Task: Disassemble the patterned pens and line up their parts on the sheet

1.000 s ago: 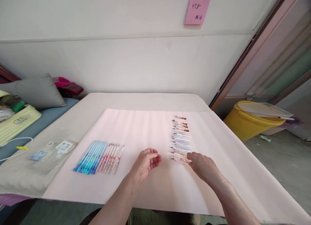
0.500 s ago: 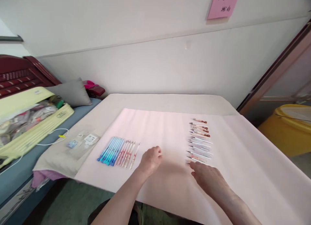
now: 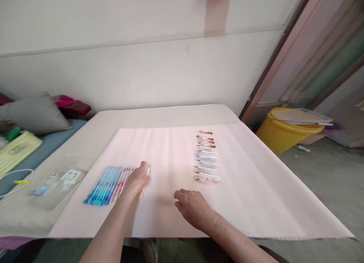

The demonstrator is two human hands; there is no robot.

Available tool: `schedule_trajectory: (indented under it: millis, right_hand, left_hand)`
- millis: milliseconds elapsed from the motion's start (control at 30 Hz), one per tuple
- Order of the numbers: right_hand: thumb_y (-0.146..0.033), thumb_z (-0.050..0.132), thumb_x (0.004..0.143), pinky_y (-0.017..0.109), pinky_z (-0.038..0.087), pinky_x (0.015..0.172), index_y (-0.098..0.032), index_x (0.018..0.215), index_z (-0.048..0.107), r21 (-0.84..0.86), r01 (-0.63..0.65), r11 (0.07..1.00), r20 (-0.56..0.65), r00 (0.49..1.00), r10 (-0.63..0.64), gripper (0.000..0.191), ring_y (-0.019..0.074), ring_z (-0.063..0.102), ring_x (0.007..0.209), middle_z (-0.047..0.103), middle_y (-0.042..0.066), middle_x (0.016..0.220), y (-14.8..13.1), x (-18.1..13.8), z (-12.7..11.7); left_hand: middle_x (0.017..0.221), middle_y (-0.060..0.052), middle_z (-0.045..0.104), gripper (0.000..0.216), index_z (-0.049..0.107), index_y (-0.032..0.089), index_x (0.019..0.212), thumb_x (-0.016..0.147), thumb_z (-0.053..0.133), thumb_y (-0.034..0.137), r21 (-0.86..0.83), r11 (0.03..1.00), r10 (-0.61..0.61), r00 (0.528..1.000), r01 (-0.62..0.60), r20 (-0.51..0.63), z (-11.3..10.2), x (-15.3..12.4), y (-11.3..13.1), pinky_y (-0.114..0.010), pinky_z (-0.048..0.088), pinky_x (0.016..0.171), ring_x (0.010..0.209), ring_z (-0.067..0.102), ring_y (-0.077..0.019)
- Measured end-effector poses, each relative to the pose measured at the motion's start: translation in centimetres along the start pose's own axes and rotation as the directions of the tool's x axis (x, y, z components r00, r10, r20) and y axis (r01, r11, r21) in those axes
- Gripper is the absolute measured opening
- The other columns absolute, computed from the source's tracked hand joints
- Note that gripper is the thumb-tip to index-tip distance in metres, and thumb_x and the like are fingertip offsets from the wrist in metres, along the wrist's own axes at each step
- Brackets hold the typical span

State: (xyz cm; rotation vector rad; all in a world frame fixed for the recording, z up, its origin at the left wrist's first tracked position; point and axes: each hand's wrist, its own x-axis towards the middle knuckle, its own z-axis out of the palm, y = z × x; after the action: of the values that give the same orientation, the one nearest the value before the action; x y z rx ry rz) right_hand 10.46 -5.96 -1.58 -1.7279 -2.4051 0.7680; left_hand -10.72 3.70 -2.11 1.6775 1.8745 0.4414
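Note:
My left hand (image 3: 138,177) is over the right end of a row of pens on a pink sheet (image 3: 170,149). A thin white-and-pink pen (image 3: 144,185) lies along that hand's right side; most fingers are hidden, so I cannot tell whether they grip it. Under and left of the hand are white pens with red-pink patterns (image 3: 121,185), then blue pens (image 3: 104,185) side by side. My right hand (image 3: 193,206) hovers with fingers loosely bent and apart, nothing seen in it. Beyond it lies a column of patterned pens, some brown-tipped (image 3: 206,141), others pale and clear (image 3: 207,160).
Clear plastic packaging (image 3: 54,191) with a white label rests on the cloth-covered table at left. Beyond are a grey pillow (image 3: 34,113) and a pale yellow case (image 3: 22,149). A white wall (image 3: 142,77) backs the table. A yellow bin (image 3: 287,130) stands at right.
My view has swung right. My left hand has moved left onto the row of pens. My right hand has drawn back from the near end of the pen column.

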Motion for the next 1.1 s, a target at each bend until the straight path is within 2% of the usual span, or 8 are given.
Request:
schedule_trajectory:
  millis: [100,233,333,433,533,733,900,1100]
  right_hand:
    - [-0.02,0.05,0.078,0.029,0.041,0.078,-0.019,0.115,0.052,0.42,-0.029,0.907,-0.105,0.991,0.081,0.037,0.0198,0.057,0.097,0.062,0.009,0.108,-0.6,0.4,-0.1]
    - [-0.034,0.048,0.08,0.026,0.042,0.062,-0.016,0.098,0.056,0.913,-0.064,0.403,0.0,0.988,0.156,0.027,0.0146,0.058,0.072,0.063,0.006,0.084,-1.2,1.3,-0.2]
    - [-0.037,0.043,0.081,0.021,0.03,0.044,-0.015,0.08,0.055,0.991,-0.123,0.054,0.118,0.989,0.095,0.025,0.0065,0.04,0.042,0.051,-0.003,0.057,-1.3,1.5,-0.5]
    - [-0.035,0.046,0.079,0.02,0.016,0.039,-0.016,0.077,0.054,0.988,-0.128,-0.081,0.132,0.99,0.047,0.021,0.004,0.021,0.037,0.037,-0.009,0.047,-1.1,1.3,-0.9]
    - [-0.035,0.044,0.08,0.021,0.012,0.04,-0.017,0.076,0.053,0.995,-0.096,-0.009,0.096,0.994,0.059,0.021,0.0049,0.014,0.039,0.029,-0.011,0.045,-0.9,1.3,-1.0]
    - [-0.032,0.044,0.08,0.022,0.021,0.046,-0.017,0.06,0.047,0.808,0.07,0.585,-0.245,0.943,0.226,0.025,0.0077,0.029,0.051,0.033,-0.006,0.053,-1.0,1.8,-0.8]
    - [-0.031,0.041,0.081,0.021,0.023,0.045,-0.018,0.066,0.051,0.797,-0.021,0.603,-0.168,0.952,0.255,0.022,0.0077,0.031,0.046,0.036,-0.006,0.049,-0.8,2.0,-1.4]
    - [-0.03,0.042,0.079,0.021,0.024,0.044,-0.018,0.065,0.052,0.787,-0.062,0.614,-0.144,0.949,0.279,0.021,0.0076,0.032,0.045,0.039,-0.006,0.047,-0.9,1.6,-2.1]
  left_hand:
    - [0.059,0.001,0.055,0.045,0.051,0.021,0.109,0.065,0.06,0.016,-0.497,0.867,0.083,0.972,0.039,0.222,0.4,-0.8,1.9,-0.026,0.038,0.057,0.057,0.056,-0.0167]
    - [0.066,-0.001,0.059,0.037,0.057,0.017,0.103,0.067,0.064,0.022,-0.743,0.662,0.251,0.902,0.105,0.351,1.2,-3.0,4.5,-0.022,0.037,0.054,0.057,0.054,-0.0116]
    - [0.075,-0.004,0.063,0.031,0.061,0.015,0.098,0.07,0.065,0.025,-0.816,0.562,0.26,0.908,0.134,0.328,1.6,-3.9,5.7,-0.023,0.04,0.057,0.061,0.055,-0.0111]
    - [0.094,-0.011,0.065,0.03,0.061,0.014,0.099,0.072,0.065,0.028,-0.913,0.35,0.243,0.921,0.209,0.304,1.7,-3.9,6.2,-0.028,0.045,0.072,0.083,0.06,-0.0173]
    - [0.087,-0.01,0.066,0.025,0.062,0.014,0.089,0.07,0.068,0.028,-0.935,0.289,0.229,0.934,0.204,0.274,2.1,-3.8,6.0,-0.029,0.045,0.072,0.082,0.06,-0.0182]
    - [0.055,0.001,0.056,0.031,0.051,0.015,0.059,0.067,0.071,0.038,-0.869,0.491,0.015,0.997,0.064,0.082,2.9,-4.2,5.8,-0.021,0.04,0.054,0.051,0.05,-0.0082]
    - [0.1,-0.01,0.064,0.03,0.061,0.017,0.094,0.068,0.07,0.028,-0.965,0.201,0.158,0.967,0.166,0.199,2.4,-4.4,6.4,-0.03,0.046,0.079,0.092,0.06,-0.0189]
    - [0.069,-0.003,0.062,0.031,0.062,0.015,0.089,0.068,0.069,0.037,-0.895,0.434,0.026,0.991,0.105,0.128,2.3,-3.8,5.5,-0.023,0.043,0.058,0.06,0.056,-0.0105]
